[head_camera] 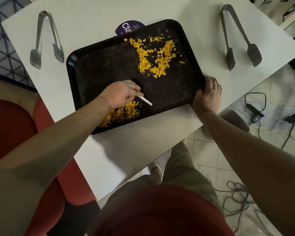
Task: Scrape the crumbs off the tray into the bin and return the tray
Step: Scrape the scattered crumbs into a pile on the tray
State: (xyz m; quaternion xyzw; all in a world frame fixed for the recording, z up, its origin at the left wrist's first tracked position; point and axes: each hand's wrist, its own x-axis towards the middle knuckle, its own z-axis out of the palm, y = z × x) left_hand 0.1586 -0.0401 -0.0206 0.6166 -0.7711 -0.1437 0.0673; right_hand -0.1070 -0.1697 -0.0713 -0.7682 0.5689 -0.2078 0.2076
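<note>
You are standing at a white table (pixel 129 150) over a tiled floor with loose cables, a red chair (pixel 46 150) tucked in at your left; no bin is in view. Near the table's far left corner lies a pair of metal tongs (pixel 46 40), and a second pair of tongs (pixel 238 36) lies toward the far right edge, both well clear of the work. Between them sits the black tray (pixel 109 65), turned at an angle and covering part of a purple round sticker (pixel 126 28) at its far edge. Your left hand (pixel 121 94) reaches over the tray's near left part, fingers closed around a thin white scraper (pixel 145 100) whose tip points right and rests low over the tray floor. Just under that wrist a pile of yellow crumbs (pixel 123 113) is gathered in the near left corner, while a larger scatter of crumbs (pixel 157 57) is spread over the far right part. To finish gathering well, I would keep the scraper's edge flat on the tray and draw the far scatter toward the near pile in long overlapping strokes, slow enough that no flakes hop the rim. Your right hand (pixel 209 94) is wrapped over the tray's near right corner, fingers curled on the rim, arm straight; press down there so the tray does not skid.
</note>
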